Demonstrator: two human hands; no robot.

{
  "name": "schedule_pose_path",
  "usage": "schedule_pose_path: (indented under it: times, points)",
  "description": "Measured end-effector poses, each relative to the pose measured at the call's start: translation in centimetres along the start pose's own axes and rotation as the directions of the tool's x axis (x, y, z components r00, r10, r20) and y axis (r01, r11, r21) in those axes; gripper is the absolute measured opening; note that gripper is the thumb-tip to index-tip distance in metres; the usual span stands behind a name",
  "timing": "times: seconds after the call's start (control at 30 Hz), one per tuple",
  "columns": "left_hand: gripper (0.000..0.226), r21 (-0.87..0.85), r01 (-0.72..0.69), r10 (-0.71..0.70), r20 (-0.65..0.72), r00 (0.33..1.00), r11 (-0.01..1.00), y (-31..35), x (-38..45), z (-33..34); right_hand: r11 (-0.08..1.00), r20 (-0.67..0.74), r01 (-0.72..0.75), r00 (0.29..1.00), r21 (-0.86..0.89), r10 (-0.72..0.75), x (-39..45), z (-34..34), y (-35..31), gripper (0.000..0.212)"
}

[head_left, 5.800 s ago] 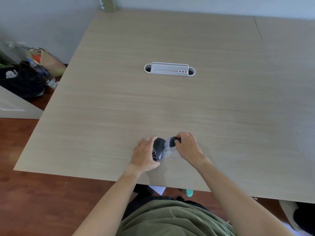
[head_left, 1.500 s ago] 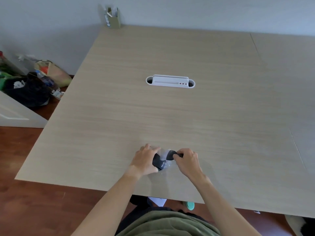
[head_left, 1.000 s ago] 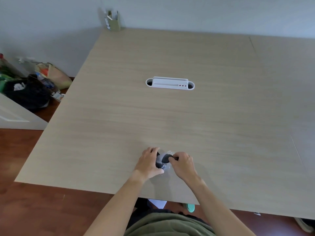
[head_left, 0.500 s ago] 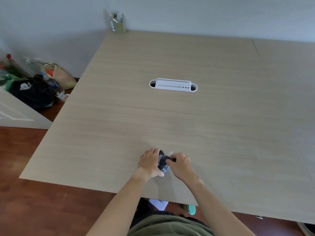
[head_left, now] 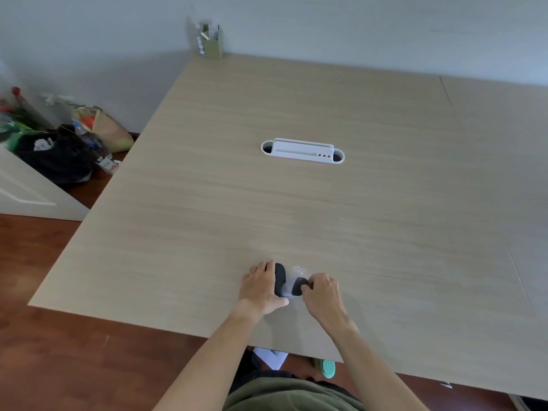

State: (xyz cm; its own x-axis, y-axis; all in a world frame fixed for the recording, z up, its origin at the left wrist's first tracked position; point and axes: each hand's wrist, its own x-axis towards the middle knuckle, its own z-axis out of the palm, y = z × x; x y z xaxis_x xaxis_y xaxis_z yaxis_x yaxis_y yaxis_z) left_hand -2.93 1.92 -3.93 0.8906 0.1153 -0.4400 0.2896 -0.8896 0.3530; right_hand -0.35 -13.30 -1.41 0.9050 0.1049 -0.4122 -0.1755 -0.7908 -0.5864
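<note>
Your left hand (head_left: 261,287) is gripping the item (head_left: 280,277), which is lying crosswise between your fingers, and your right hand (head_left: 321,293) is pinching its far end.

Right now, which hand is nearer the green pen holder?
Left. The pen holder stands far ahead, slightly left of the left hand; the right hand sits further right, beyond the black item.

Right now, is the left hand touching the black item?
Touching. Head view shows the left hand curled over the black item, with no gap.
</note>
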Motion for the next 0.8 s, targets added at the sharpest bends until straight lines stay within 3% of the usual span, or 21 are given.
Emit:
schedule_pose_path:
  times: [0.1, 0.27, 0.37, 0.47, 0.6, 0.67, 0.8]
  points:
    - [0.097, -0.012, 0.004, -0.004, 0.035, 0.999, 1.0, -0.1, 0.2, -0.5, 0.999, -0.054, -0.004, 0.999, 0.046, 0.007, 0.4, -0.6, 0.1, 0.024]
    - [0.1, -0.094, 0.022, -0.015, 0.074, 0.997, 0.995, -0.3, 0.1, -0.6, 0.992, 0.09, 0.036, 0.995, 0.119, -0.047, 0.0, -0.1, -1.8, 0.023]
    - [0.104, -0.146, 0.036, -0.025, 0.081, 0.996, 0.989, -0.4, 0.0, -0.4, 0.998, -0.017, -0.018, 1.0, 0.059, 0.019, 0.2, 0.1, -1.1, 0.013]
    - [0.102, -0.178, 0.061, -0.051, 0.057, 0.997, 0.982, -0.3, -0.3, -0.4, 0.994, -0.106, 0.003, 0.994, 0.108, 0.008, 0.2, -0.8, -1.0, 0.01]
    - [0.09, -0.255, 0.127, -0.133, -0.008, 0.991, 0.959, 0.1, -0.8, 0.0, 0.975, -0.049, 0.038, 0.998, 0.219, -0.028, 0.4, -0.8, -2.4, 0.006]
    - [0.089, -0.257, 0.136, -0.147, -0.024, 0.989, 0.957, 0.3, -0.8, 0.2, 0.981, -0.01, 0.058, 0.998, 0.183, -0.057, 0.6, -0.4, -2.3, 0.007]
    - [0.091, -0.277, 0.162, -0.172, -0.011, 0.985, 0.947, 0.6, -0.8, -0.1, 0.994, -0.119, 0.039, 0.993, 0.105, -0.027, 1.7, -1.2, -1.2, 0.006]
